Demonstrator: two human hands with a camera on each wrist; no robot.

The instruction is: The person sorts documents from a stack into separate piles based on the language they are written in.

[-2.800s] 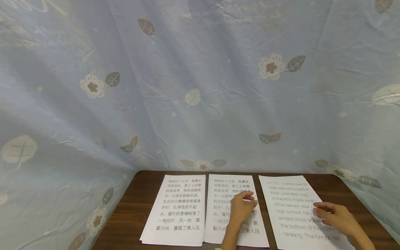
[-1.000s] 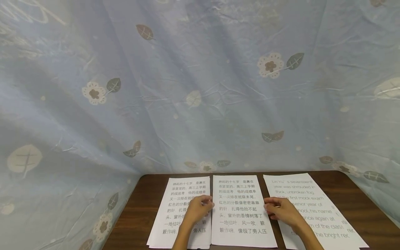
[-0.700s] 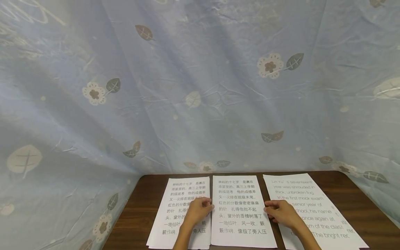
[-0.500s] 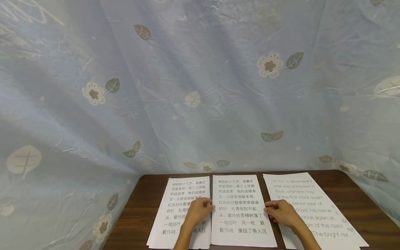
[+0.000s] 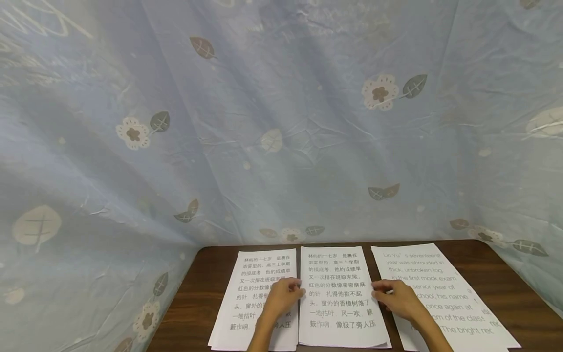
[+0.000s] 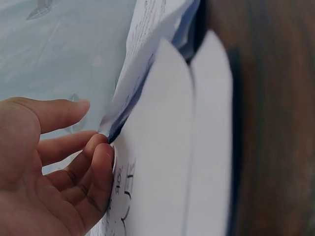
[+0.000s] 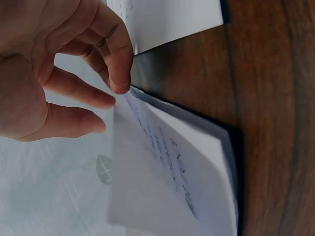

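While beside the middle paper stack, left hand and right hand, thumb-finger gaps narrow

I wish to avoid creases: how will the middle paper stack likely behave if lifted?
The middle paper stack would probably sag, as its edge looks thin. Its sheets may slide apart: no binding shows, and their edges look offset at the near right corner.

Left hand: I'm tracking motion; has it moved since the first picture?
Yes: against the table, the left hand moved left, from middle papers to left papers.
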